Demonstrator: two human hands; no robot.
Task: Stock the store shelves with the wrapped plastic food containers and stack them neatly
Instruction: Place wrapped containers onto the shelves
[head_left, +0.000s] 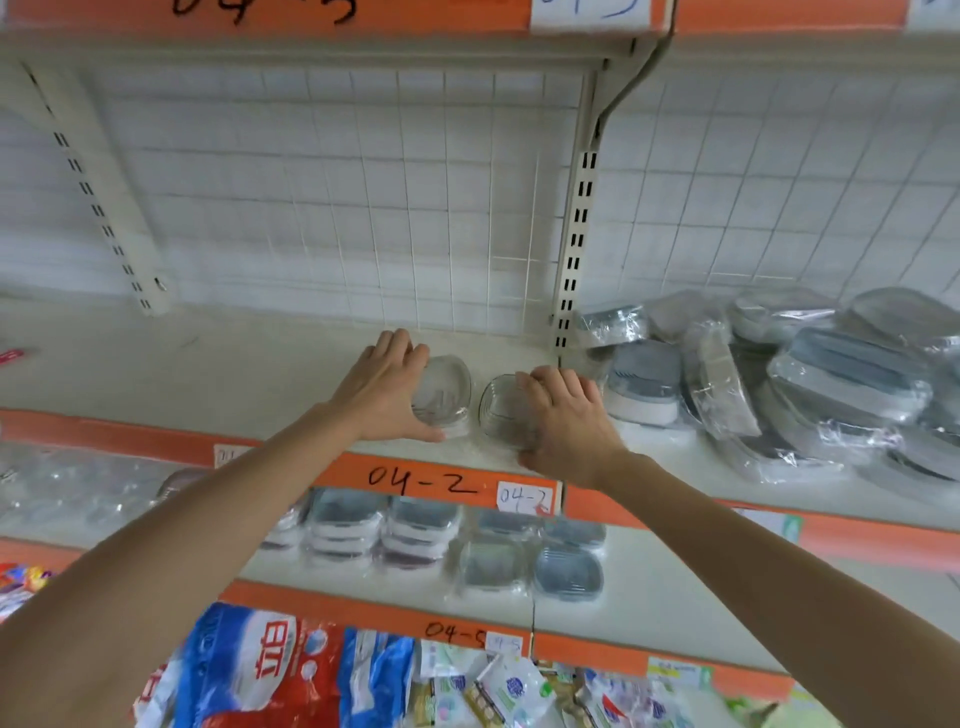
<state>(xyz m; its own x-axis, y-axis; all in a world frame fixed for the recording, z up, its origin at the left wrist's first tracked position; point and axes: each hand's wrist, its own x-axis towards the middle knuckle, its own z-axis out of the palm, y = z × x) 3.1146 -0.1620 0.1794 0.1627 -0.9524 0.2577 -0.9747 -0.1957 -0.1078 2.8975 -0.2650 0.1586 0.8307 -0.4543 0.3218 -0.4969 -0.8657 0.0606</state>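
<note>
- A store aisle with cream metal shelving fills the view: a white wire grid back panel (363, 197), slotted uprights, and orange price strips along each shelf edge.
- The middle shelf (234, 374) bears the handwritten label "04-2" (421, 480) on its orange strip; its left part is mostly bare.
- Both bare arms reach up from the near edge to this shelf.
- The left hand (387, 387) grips the left clear container (447, 397), its fingers curled over the far left rim and the thumb at the near edge.
- The right hand (569, 415) grips the right clear container (506, 413), fingers spread over its right side and thumb at the near rim.
- The two containers sit on the shelf just beside each other, near the front edge, with a narrow gap between them.
- To the right, past the upright (574, 244), lies a loose heap of wrapped grey-lidded containers (810, 384), some tilted.
- On the shelf below, wrapped containers (415, 535) stand in short stacks.
- The lowest shelf holds red-and-blue bags (260, 670) and small packets.
</note>
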